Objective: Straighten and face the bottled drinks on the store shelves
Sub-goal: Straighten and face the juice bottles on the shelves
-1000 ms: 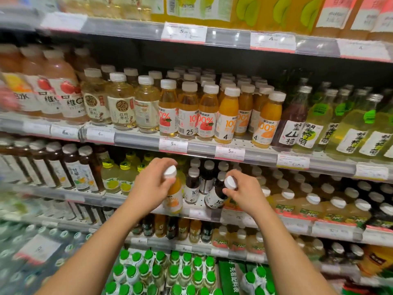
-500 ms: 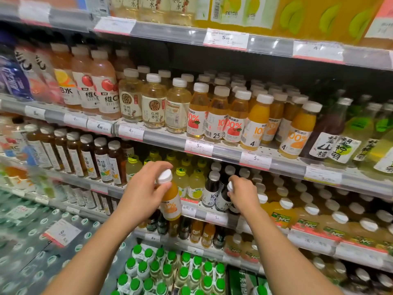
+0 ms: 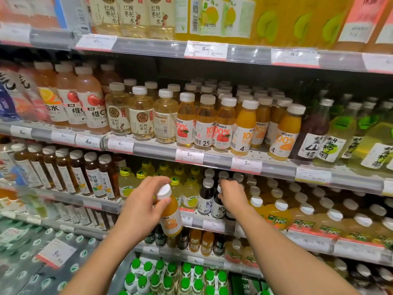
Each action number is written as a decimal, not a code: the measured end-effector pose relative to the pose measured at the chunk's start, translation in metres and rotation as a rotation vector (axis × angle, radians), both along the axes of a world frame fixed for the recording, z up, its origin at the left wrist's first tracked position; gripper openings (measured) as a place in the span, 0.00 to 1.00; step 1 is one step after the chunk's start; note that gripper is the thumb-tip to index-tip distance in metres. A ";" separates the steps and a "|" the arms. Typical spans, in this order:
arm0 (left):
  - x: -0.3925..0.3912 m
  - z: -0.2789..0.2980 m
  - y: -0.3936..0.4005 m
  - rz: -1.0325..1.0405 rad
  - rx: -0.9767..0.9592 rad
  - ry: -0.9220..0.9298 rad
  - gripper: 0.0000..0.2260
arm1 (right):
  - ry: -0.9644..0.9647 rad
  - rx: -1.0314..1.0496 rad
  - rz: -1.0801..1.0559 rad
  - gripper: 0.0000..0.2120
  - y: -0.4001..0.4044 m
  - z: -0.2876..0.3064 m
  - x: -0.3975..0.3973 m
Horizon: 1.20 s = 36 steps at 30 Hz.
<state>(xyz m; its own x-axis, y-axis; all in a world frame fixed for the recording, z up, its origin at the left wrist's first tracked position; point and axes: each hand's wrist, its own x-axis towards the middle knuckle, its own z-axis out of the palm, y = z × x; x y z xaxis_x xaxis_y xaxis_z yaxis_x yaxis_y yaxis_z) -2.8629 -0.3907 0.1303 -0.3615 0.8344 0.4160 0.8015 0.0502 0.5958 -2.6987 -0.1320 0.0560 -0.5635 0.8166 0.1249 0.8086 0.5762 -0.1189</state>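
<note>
The left hand (image 3: pixel 141 206) is closest to us, and its fingers are wrapped around the neck of an orange juice bottle (image 3: pixel 169 216) with a white cap. The bottle is out in the open air, in front of the shelf edge (image 3: pixel 212 224), with nothing under it. That is the first thing that could go wrong: the hand only holds the thin top part, so if the fingers slip, the bottle could drop onto the green-capped bottles (image 3: pixel 170 275) down below and knock them about. A bit farther in and to the right, the right hand (image 3: pixel 230 198) is reaching into the shelf, and its fingers are curled on the cap of a dark bottle (image 3: pixel 218 204). Another dark bottle (image 3: pixel 205 196) stands just beside it on the left. If the hand tugs or turns too hard, the dark bottle may bump that neighbour and tip it off the edge. The arm is also close to the pale juice bottles (image 3: pixel 278 211) on the right and could nudge them crooked. Farther up, the row of orange bottles (image 3: pixel 244 126) has a gap near its right end. I think the held bottle belongs there, and lifting it in one-handed could knock those bottles over.
</note>
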 end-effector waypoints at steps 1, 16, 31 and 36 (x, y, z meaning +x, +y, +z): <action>0.001 0.000 0.001 -0.008 -0.002 -0.003 0.18 | -0.012 -0.006 -0.001 0.14 0.002 0.002 -0.001; 0.017 0.000 0.020 -0.031 -0.016 0.020 0.16 | 0.040 -0.031 -0.049 0.15 -0.006 0.014 0.003; 0.066 0.028 0.083 -0.215 0.032 0.049 0.15 | 0.703 -0.532 0.205 0.32 -0.100 0.072 0.095; 0.098 0.040 0.100 -0.319 0.047 -0.003 0.15 | 0.688 -0.420 0.145 0.26 -0.103 0.079 0.116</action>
<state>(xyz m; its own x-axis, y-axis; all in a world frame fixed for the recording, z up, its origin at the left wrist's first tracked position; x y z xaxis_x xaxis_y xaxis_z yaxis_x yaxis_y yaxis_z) -2.7645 -0.2912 0.1702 -0.0858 0.8860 0.4557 0.7706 -0.2309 0.5940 -2.5825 -0.2351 0.1349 -0.5761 0.7970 0.1814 0.3969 0.4668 -0.7903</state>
